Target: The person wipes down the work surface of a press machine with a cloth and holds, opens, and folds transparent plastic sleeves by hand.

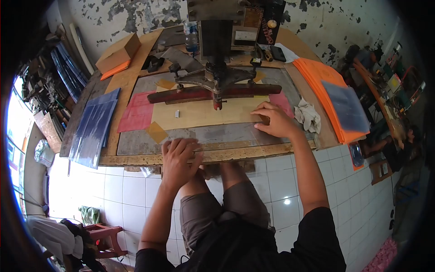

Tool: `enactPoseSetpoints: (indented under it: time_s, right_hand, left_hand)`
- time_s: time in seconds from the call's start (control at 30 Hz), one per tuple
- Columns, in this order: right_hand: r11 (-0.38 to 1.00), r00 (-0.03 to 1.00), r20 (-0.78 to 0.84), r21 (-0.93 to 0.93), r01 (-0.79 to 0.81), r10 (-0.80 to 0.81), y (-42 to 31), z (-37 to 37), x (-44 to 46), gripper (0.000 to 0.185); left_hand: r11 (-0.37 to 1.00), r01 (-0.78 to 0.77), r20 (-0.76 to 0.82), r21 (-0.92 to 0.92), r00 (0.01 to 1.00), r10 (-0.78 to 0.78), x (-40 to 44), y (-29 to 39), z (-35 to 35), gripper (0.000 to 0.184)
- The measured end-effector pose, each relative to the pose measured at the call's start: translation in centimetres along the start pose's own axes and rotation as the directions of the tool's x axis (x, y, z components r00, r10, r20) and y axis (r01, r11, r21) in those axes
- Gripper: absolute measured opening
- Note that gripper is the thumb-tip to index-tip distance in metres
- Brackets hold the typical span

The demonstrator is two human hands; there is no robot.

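Observation:
My left hand (180, 156) is over the table's front edge, fingers apart and slightly blurred, with nothing in it. My right hand (274, 119) reaches over the right part of the pale yellow sheet (199, 115), thumb and forefinger spread, holding nothing that I can see. A small whitish piece (177, 114) lies on the sheet's left part. Above the sheet's back edge hangs a metal press arm with a long red-and-dark bar (181, 94). Pink sheets (137, 112) lie at both ends, and a tan square (157, 132) sits at the front left.
Clear blue plastic covers (96, 122) lie on the left; an orange stack (319, 75) with another blue cover (345, 106) is on the right. A white cloth (307, 116) is near my right hand. A cardboard box (118, 52) stands back left. Another person (398, 147) is far right.

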State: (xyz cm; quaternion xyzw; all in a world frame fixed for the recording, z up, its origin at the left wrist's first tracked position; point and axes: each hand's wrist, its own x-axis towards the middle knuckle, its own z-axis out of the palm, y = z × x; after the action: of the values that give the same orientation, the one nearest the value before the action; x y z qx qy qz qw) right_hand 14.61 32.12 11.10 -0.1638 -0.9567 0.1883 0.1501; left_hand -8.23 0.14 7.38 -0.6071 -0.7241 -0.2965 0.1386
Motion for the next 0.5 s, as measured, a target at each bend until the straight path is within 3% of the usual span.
enactPoseSetpoints:
  time_s: [0.1,0.17,0.2,0.3,0.37,0.4,0.47,0.5]
  right_hand:
    - [0.999,0.994,0.098,-0.032,-0.042,0.045,-0.2,-0.9,1.3,0.040]
    - [0.989,0.957,0.253,-0.002,-0.148,0.144,-0.8,-2.1,2.0,0.034]
    - [0.989,0.959,0.257,0.052,-0.142,0.124,-0.7,-2.1,2.0,0.031]
    - [0.974,0.976,0.216,0.216,-0.065,0.017,-0.7,-3.2,2.1,0.022]
    - [0.943,0.988,0.121,0.329,0.053,-0.098,-2.2,-6.4,1.8,0.017]
    - [0.967,0.997,0.052,0.250,0.049,-0.064,-3.9,-8.4,1.8,0.016]
    - [0.930,0.992,-0.017,0.346,0.127,-0.129,-5.5,-12.3,2.8,0.017]
    - [0.922,0.979,-0.119,0.333,0.197,-0.166,-6.6,-14.3,3.4,0.017]
  left_hand:
    - [0.999,-0.032,0.044,-0.008,0.999,0.032,3.0,-0.9,0.4,0.040]
    - [0.998,0.033,0.133,-0.050,0.991,-0.026,4.8,-1.3,0.7,0.039]
    - [0.995,0.068,0.181,-0.068,0.982,-0.055,5.6,-1.5,0.5,0.038]
    - [0.977,0.180,0.497,-0.116,0.862,-0.099,8.4,-1.9,-2.2,0.028]
    - [0.920,0.208,0.505,-0.332,0.863,-0.013,10.3,-2.7,-4.6,0.020]
    - [0.873,0.220,0.504,-0.436,0.863,0.034,11.4,-3.1,-6.1,0.016]
    - [0.891,-0.016,0.298,-0.454,0.940,0.169,14.5,-3.5,-10.2,0.010]
    - [0.858,-0.032,0.229,-0.513,0.958,0.172,16.2,-4.3,-12.0,0.010]
